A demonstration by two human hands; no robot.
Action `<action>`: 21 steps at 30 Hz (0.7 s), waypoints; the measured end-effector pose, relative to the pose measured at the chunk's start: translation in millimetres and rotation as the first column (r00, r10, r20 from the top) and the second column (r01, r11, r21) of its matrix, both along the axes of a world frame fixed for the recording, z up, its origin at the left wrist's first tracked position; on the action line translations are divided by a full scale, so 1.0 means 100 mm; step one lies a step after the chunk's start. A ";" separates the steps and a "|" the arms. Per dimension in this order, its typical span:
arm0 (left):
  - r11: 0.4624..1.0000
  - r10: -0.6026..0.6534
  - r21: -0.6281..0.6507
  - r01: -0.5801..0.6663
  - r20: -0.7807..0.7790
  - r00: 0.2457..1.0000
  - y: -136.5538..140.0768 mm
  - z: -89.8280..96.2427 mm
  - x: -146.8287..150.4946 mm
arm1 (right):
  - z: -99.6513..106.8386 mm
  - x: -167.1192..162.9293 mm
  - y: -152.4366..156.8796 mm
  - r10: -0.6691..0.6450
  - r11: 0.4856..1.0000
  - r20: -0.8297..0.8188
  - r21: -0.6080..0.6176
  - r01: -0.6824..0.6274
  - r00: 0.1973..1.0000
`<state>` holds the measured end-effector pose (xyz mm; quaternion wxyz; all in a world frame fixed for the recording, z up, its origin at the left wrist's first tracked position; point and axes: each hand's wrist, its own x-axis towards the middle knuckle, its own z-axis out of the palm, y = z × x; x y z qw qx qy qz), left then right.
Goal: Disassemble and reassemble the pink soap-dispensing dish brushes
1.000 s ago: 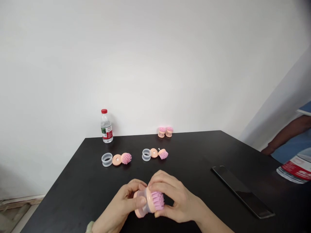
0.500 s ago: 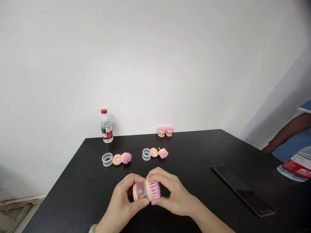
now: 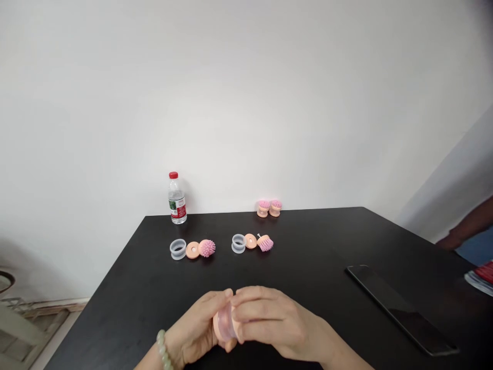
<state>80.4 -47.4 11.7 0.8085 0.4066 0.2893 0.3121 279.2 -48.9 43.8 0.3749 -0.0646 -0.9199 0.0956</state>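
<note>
Between both hands, low over the near part of the table, is a scrub brush [image 3: 225, 325] with a peach base and a translucent middle. My left hand [image 3: 200, 325] grips its base end, thumb on top. My right hand [image 3: 271, 321] wraps the other end, and its fingers cover the pink bristles. Beyond my hands lie two rows of brush parts. The left row has a clear ring [image 3: 177, 250], a peach disc [image 3: 193, 250] and a pink bristle head [image 3: 207, 248]. The right row has another ring [image 3: 239, 244], disc [image 3: 250, 241] and bristle head [image 3: 265, 243] on its side.
Two assembled brushes [image 3: 268, 208] stand by the wall. A red-capped water bottle [image 3: 177, 200] is at the back left. A phone [image 3: 400, 308] lies on the right of the black table [image 3: 308, 257]. Another person's arm [image 3: 472, 223] and part of a second bottle [image 3: 481, 277] show at the right edge.
My right hand has closed over the bristle end, hiding the bristles that showed before. Both hands and the brush are slightly lower in view. The camera view has shifted a little left.
</note>
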 end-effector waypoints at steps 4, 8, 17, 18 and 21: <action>0.970 0.144 0.205 -0.134 -0.037 0.989 -0.02 0.05 -0.01 | -0.11 -0.01 0.03 -0.269 0.961 -0.091 -0.092 0.261 0.959; 0.891 0.240 0.415 -0.184 -0.088 0.967 -0.03 0.05 -0.02 | -0.20 -0.04 0.02 -0.543 0.773 -0.026 -0.406 0.487 0.839; 0.799 0.361 0.549 -0.244 -0.114 0.925 0.01 -0.12 0.00 | -0.20 -0.07 0.01 -0.526 0.652 0.019 -0.633 0.417 0.850; 0.768 0.392 0.591 -0.248 -0.127 0.911 0.01 -0.14 0.00 | -0.20 -0.08 0.01 -0.532 0.648 0.023 -0.632 0.425 0.846; 0.668 0.474 0.705 -0.241 -0.153 0.867 0.02 -0.17 -0.02 | -0.21 -0.09 0.00 -0.548 0.638 0.031 -0.631 0.442 0.836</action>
